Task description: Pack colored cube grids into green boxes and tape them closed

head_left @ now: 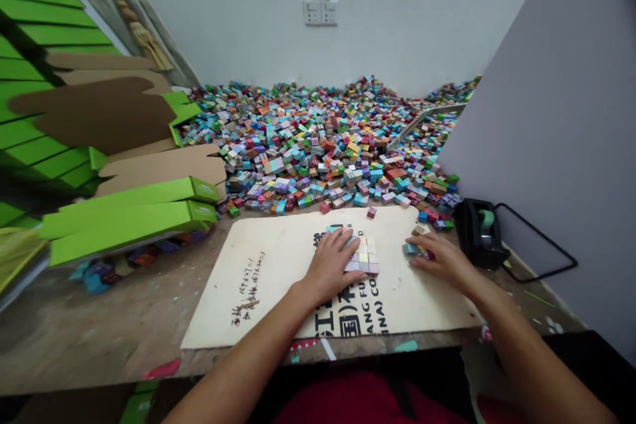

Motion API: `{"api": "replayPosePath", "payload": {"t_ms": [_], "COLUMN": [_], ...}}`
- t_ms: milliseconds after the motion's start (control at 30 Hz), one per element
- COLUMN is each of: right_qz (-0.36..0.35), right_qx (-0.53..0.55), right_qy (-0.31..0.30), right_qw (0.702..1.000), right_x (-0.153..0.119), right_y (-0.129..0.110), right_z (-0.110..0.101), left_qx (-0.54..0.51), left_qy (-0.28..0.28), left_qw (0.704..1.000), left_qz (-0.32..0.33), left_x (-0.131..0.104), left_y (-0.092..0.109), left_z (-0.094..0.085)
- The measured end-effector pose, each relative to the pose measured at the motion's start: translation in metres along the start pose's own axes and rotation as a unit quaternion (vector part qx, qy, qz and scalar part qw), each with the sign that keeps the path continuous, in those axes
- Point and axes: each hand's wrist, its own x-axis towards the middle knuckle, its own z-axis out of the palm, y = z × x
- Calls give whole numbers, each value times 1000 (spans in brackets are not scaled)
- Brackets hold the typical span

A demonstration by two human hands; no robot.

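Observation:
My left hand [332,264] lies flat, fingers spread, over the left part of a block of small pale cubes [366,256] on a cream paper sheet [278,238]. The cubes sit side by side in rows; those under my palm are hidden. Toward the sheet's right side, my right hand [437,257] has its fingers closed around a few small coloured cubes [411,250], one of them blue. A single brown cube [418,230] lies just beyond its fingertips.
Behind the sheet spreads a large heap of coloured cubes [318,139]. Green boxes [124,225] and an open cardboard box [163,169] stand at the left. A black tape dispenser [479,235] sits at the right beside a grey partition [556,132].

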Motion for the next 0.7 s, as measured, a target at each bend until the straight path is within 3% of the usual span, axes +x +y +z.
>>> {"api": "replayPosePath", "payload": {"t_ms": [167, 300, 500, 700], "right_qz": [-35, -73, -111, -21], "right_qx": [91, 117, 158, 115], "right_qy": [33, 15, -116, -11], "right_qw": [995, 990, 974, 993], "right_x": [64, 107, 115, 117], "right_y": [-25, -58, -78, -74], "right_z": [17, 31, 28, 28], "left_qx": [-10, -5, -7, -6], "left_qy": [28, 37, 47, 47], "left_qw": [1000, 999, 999, 999], "left_qz": [0, 7, 10, 7], "left_x": [-3, -4, -5, -6], "left_y": [1, 2, 0, 1], "left_z": [0, 0, 5, 6]}}
